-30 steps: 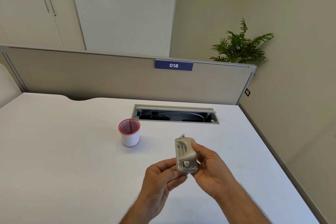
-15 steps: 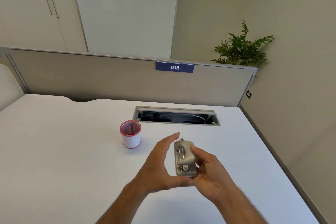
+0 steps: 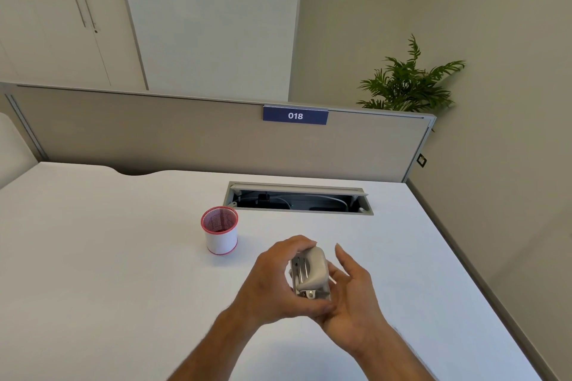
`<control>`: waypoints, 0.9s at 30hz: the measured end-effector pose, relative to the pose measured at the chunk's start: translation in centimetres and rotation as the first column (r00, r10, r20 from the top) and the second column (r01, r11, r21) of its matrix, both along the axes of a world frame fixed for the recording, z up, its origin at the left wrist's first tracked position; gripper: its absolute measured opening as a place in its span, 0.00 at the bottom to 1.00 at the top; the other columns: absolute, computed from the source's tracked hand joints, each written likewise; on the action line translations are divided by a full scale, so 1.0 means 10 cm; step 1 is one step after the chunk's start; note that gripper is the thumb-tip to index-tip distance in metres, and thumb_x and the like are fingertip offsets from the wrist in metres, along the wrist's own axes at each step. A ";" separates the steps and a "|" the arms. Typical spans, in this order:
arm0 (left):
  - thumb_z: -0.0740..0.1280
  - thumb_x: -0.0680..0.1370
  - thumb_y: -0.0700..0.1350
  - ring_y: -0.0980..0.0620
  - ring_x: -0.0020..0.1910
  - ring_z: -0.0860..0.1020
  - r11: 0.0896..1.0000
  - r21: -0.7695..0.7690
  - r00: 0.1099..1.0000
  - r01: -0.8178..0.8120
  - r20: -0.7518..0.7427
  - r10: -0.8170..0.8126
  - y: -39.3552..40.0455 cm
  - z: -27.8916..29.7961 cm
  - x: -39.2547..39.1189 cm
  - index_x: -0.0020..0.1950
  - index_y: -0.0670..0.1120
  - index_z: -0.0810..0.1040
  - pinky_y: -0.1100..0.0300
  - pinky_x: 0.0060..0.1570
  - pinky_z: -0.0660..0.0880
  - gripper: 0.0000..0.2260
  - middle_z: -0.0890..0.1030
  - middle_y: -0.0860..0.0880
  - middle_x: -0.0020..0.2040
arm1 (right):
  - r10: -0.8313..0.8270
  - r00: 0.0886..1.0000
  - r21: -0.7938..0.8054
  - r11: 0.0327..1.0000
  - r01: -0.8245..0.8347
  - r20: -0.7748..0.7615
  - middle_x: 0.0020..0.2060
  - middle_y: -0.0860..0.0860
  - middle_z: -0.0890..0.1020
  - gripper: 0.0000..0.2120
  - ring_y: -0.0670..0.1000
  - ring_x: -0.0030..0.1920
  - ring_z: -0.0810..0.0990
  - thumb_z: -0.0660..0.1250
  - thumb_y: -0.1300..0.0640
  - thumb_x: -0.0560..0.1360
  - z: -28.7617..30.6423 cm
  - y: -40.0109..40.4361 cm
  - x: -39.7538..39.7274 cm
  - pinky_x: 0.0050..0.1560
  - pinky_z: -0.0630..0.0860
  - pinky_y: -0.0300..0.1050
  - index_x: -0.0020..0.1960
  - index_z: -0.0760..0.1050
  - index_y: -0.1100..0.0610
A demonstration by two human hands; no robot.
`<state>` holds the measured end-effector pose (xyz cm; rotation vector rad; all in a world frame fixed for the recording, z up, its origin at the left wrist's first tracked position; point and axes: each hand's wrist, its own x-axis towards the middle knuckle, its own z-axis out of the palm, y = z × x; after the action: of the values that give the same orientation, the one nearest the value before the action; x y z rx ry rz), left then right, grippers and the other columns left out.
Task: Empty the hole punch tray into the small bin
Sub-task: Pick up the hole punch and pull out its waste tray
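Observation:
A small grey hole punch [image 3: 312, 272] is held above the white desk [image 3: 108, 257], near its middle front. My left hand [image 3: 275, 281] wraps around the punch from the left, fingers over its top and thumb under it. My right hand [image 3: 349, 297] lies under and behind the punch with its fingers spread apart, palm touching the punch's right side. The small bin [image 3: 220, 230], a white cup with a red mesh rim, stands upright on the desk to the upper left of my hands, apart from them. The punch's underside is hidden.
An open cable slot [image 3: 298, 199] is cut into the desk behind the hands. A beige partition [image 3: 185, 139] with a blue "018" label closes the far edge. The desk's right edge runs close to the wall; a plant [image 3: 408, 83] stands behind the partition.
My left hand moved from below the punch to its left side and closed around it. My right hand's fingers opened away from the punch. The punch tilted slightly.

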<state>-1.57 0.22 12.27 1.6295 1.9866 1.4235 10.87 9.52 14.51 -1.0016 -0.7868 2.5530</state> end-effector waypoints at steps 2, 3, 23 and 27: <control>0.83 0.60 0.61 0.55 0.60 0.77 1.000 0.002 1.000 0.012 0.007 -0.012 0.01 0.01 0.03 0.67 0.56 0.73 0.68 0.51 0.79 0.38 0.78 0.62 0.61 | 0.007 1.000 -0.046 0.999 -0.006 0.021 0.48 0.62 0.87 0.26 0.63 0.45 0.87 0.64 0.40 0.77 -0.03 0.00 -0.02 0.39 0.85 0.54 0.62 0.81 0.60; 0.83 0.60 0.60 0.54 0.59 0.77 1.000 0.008 1.000 0.017 0.012 -0.017 0.01 0.01 0.04 0.66 0.56 0.73 0.69 0.47 0.78 0.38 0.78 0.62 0.60 | 0.014 0.999 -0.065 0.998 -0.012 0.034 0.48 0.62 0.87 0.26 0.63 0.46 0.88 0.62 0.40 0.78 -0.04 -0.01 -0.03 0.40 0.85 0.54 0.62 0.81 0.60; 0.84 0.59 0.61 0.54 0.57 0.79 0.999 0.022 0.999 0.031 0.022 -0.031 -0.01 0.01 0.07 0.65 0.55 0.75 0.73 0.51 0.73 0.38 0.79 0.62 0.59 | -0.001 1.000 -0.163 0.987 0.004 0.016 0.47 0.59 0.87 0.21 0.58 0.45 0.86 0.66 0.46 0.78 -0.14 -0.07 -0.04 0.43 0.83 0.50 0.56 0.83 0.62; 0.83 0.59 0.62 0.53 0.58 0.79 0.999 0.020 0.999 0.032 0.035 -0.033 -0.03 -0.01 0.07 0.65 0.55 0.74 0.73 0.52 0.74 0.38 0.79 0.61 0.60 | -0.004 1.000 -0.176 0.984 0.004 0.001 0.47 0.60 0.87 0.20 0.59 0.43 0.87 0.66 0.46 0.78 -0.17 -0.07 -0.05 0.45 0.83 0.50 0.55 0.84 0.62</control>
<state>-0.83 -0.04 12.20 1.6252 1.9242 1.4544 10.41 8.85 12.80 -1.0544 -0.5651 2.6558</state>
